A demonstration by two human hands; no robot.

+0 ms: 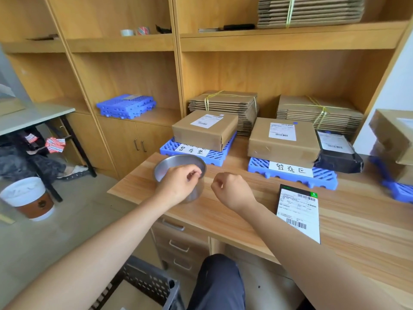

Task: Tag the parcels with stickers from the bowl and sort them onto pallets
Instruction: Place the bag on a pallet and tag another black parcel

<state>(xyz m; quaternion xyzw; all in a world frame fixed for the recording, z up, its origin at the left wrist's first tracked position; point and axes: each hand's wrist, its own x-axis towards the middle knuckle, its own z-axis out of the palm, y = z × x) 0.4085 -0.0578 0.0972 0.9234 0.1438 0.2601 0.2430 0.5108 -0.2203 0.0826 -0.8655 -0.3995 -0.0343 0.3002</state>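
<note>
Single wide-angle camera, worn on the person's head, looks forward and steeply down over the wooden desk (348, 224). It sits close: both forearms run in from the bottom edge, with the left hand (178, 183) and right hand (232, 191) meeting near mid-frame. The view faces the shelving (125, 70) behind the desk, its uprights bowed outward by the lens. The person's knee (219, 283) fills the bottom centre, with floor at left.

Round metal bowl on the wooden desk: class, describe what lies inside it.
Only bare, shiny inner wall of the round metal bowl shows. The left hand covers its near part, so any stickers inside are hidden.
</note>
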